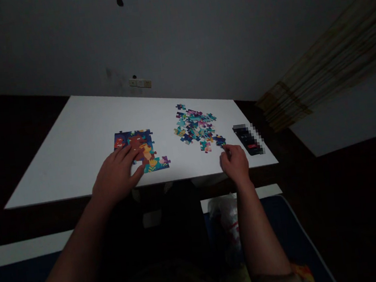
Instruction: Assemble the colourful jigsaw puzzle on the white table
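A partly joined jigsaw puzzle (pixel 146 151) with a brown bear and a yellow animal lies on the left half of the white table (pixel 68 142). My left hand (pixel 114 173) rests flat on its lower left part, fingers stretched and thumb apart, covering some of the picture. Right of the middle is a heap of loose jigsaw pieces (pixel 194 124), many overlapping. At the heap's near right edge, my right hand (pixel 235 161) is closed, fingers bent in. Its fingertips meet the lower edge of a dark blue jigsaw piece (pixel 220 140); what lies between thumb and finger is hidden.
A black phone (pixel 248 140), partly blurred out, lies near the table's right end. Behind the table stands a grey wall with sockets (pixel 140 83). A curtain (pixel 285 97) hangs at the right. Below the near edge, a plastic bag (pixel 227 214) sits on a blue seat (pixel 280 221).
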Demonstrator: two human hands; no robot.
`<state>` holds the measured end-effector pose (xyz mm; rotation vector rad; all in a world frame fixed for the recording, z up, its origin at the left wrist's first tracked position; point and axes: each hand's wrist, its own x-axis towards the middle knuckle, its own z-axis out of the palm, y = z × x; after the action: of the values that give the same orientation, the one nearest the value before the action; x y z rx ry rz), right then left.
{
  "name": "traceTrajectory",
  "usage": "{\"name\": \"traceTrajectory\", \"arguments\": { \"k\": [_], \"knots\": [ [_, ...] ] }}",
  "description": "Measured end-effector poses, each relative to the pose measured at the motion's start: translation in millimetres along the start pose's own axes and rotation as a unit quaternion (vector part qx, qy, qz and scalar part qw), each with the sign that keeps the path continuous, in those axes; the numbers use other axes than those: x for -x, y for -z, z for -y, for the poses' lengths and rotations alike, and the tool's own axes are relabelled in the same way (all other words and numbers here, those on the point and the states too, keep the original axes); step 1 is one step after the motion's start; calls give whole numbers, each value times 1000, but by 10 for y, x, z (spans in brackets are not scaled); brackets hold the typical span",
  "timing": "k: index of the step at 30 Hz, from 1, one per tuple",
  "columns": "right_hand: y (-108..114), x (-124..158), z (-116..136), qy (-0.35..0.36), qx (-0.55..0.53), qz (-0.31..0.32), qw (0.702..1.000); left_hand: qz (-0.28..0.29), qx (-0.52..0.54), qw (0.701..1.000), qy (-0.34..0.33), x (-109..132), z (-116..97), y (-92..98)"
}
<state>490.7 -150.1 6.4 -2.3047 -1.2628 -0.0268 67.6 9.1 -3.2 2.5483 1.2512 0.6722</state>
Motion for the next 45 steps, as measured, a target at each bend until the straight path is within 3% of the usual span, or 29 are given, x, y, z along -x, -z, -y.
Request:
{"name": "traceTrajectory", "arguments": {
  "k": [21, 25, 33, 45],
  "knots": [
    [48, 37, 58, -15, 6, 34, 999, -6, -1, 1000, 0, 16, 43, -7],
    [31, -69, 134, -22, 14, 23, 999, -3, -8, 1000, 1, 16, 38, -5],
    [-173, -484, 536, -10, 45, 22, 999, -1, -4, 1000, 3, 14, -2, 28],
    [-310, -529, 462, -40, -33, 1, 999, 31, -54, 998, -4, 16, 42, 23]
  ]
}}
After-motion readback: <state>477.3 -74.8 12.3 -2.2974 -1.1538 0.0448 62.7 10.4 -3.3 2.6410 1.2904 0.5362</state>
